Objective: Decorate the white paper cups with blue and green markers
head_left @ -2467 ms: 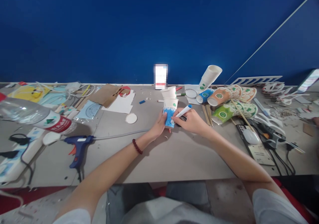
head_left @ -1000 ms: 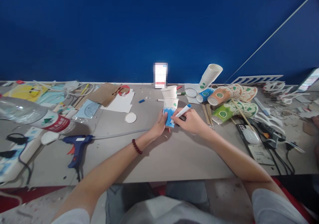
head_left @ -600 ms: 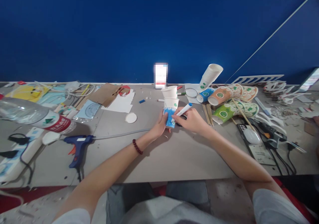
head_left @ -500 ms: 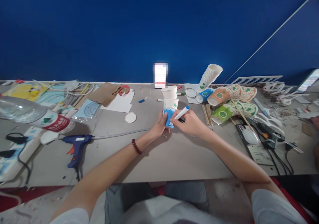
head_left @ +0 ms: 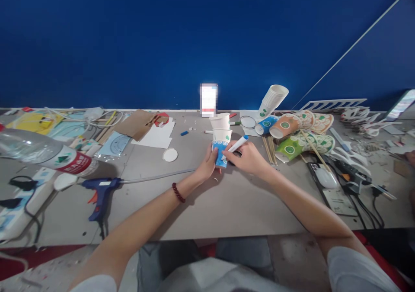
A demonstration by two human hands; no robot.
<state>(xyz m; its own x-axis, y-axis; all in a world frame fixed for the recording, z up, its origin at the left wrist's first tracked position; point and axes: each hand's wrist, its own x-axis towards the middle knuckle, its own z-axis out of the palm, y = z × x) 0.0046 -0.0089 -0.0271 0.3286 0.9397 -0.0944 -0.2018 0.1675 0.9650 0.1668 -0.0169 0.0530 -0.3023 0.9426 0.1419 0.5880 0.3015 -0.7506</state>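
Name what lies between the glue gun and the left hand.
A long grey rod stretches from the glue gun toward the left hand, in the head view.

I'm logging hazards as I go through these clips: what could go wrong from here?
The marker in the right hand points at the blue cup in the left hand; a slip could leave a stray mark.

The grey stick in the glue gun reaches toward the left wrist, which might nudge it.

The water bottle is near the power strip; a leak could wet the plugs.
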